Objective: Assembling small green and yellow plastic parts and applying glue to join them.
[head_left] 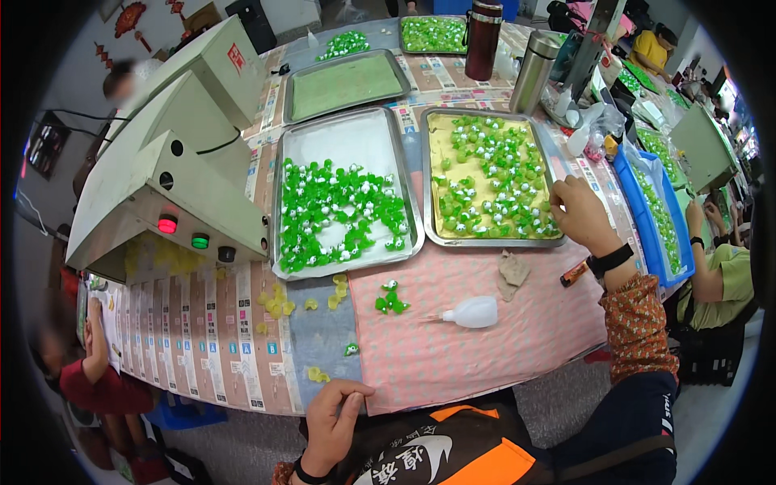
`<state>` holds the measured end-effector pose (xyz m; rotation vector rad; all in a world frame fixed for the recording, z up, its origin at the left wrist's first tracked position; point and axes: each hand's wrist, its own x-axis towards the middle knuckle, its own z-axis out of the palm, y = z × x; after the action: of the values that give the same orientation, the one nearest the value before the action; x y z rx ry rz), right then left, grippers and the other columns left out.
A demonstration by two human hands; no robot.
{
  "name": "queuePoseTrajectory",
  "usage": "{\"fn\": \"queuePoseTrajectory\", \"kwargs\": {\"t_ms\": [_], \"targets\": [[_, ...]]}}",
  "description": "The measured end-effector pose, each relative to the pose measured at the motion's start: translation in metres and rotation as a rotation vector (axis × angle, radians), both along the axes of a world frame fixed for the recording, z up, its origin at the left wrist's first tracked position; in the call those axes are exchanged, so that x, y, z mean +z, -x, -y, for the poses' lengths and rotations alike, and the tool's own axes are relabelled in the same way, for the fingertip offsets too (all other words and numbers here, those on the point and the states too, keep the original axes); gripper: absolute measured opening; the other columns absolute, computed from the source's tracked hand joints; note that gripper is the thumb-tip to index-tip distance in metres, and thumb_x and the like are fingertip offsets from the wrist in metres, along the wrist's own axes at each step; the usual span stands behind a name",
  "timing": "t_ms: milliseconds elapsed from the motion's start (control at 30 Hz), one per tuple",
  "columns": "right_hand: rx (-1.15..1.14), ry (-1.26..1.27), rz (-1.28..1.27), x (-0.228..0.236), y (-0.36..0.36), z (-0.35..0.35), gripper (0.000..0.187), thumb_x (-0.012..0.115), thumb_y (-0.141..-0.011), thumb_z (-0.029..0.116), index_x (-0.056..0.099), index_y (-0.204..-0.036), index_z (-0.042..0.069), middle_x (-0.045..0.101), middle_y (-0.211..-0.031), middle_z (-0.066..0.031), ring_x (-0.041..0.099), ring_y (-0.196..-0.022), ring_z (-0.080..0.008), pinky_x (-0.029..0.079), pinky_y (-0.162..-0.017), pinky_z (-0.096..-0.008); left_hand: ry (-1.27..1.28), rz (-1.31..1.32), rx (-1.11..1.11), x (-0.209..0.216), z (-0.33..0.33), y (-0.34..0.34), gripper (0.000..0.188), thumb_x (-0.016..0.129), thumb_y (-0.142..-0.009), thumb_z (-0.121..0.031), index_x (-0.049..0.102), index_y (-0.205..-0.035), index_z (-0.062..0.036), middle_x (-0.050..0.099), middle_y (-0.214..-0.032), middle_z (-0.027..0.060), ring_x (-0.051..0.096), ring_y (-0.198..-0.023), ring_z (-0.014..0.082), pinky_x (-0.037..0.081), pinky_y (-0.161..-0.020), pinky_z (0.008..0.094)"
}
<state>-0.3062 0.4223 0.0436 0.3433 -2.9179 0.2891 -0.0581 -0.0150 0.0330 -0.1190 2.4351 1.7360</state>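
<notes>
My right hand (584, 213) is at the right rim of a metal tray (428, 174) lined with yellow, fingertips pinched beside small green-and-white figures (493, 174). Whatever the pinch holds, if anything, is hidden. By the table's front edge, my left hand (334, 420) is closed with thumb against forefinger; nothing shows in it. A white squeeze bottle (473, 312) with a thin nozzle lies on the pink checked cloth (485, 356). Left of its tip is a little cluster of green pieces (391, 299). A white-lined tray (339, 133) holds many green-and-white pieces.
A grey machine (186, 162) with red and green lights stands at left. Yellow pieces (276, 301) lie near it. A crumpled rag (512, 273) and an orange-black tube (575, 274) lie by the right tray. Two flasks (533, 71) stand behind; a blue crate (626, 174) is right. Other people work around.
</notes>
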Motion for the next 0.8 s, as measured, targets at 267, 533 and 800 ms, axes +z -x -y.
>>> {"fn": "queuePoseTrajectory", "kwargs": {"t_ms": [267,533,800], "targets": [[-0.037,0.159,-0.072,0.033,-0.025,-0.027,0.008,0.066,-0.079,0.004,0.059,-0.080,0.002,0.059,-0.081,-0.0132,0.058,-0.082,-0.0314,0.046,-0.073,-0.0408,-0.093,-0.160,0.154,-0.014,0.010,0.007,0.024,0.054,-0.102,-0.012,0.060,-0.083,0.0013,0.065,-0.082,0.0098,0.058,-0.073,0.0145,0.046,-0.068,0.0271],[0.013,0.500,0.134,0.064,-0.088,0.023,0.009,0.068,-0.082,-0.001,0.061,-0.087,0.002,0.057,-0.080,-0.0073,0.054,-0.071,-0.0177,0.043,-0.062,-0.0304,0.029,-0.231,0.255,-0.031,0.026,0.007,0.027,0.053,-0.102,-0.010,0.056,-0.077,0.0008,0.056,-0.070,0.0063,0.049,-0.062,0.0125,0.039,-0.059,0.0280],[0.322,0.456,0.273,0.050,-0.130,0.108,0.038,0.076,-0.074,0.004,0.060,-0.109,0.005,0.058,-0.100,-0.0121,0.055,-0.095,-0.0309,0.045,-0.083,-0.0398,-0.172,-0.251,0.459,-0.041,0.022,0.007,0.020,0.053,-0.103,-0.012,0.054,-0.086,-0.0015,0.054,-0.077,0.0017,0.048,-0.063,0.0074,0.038,-0.058,0.0229]]}}
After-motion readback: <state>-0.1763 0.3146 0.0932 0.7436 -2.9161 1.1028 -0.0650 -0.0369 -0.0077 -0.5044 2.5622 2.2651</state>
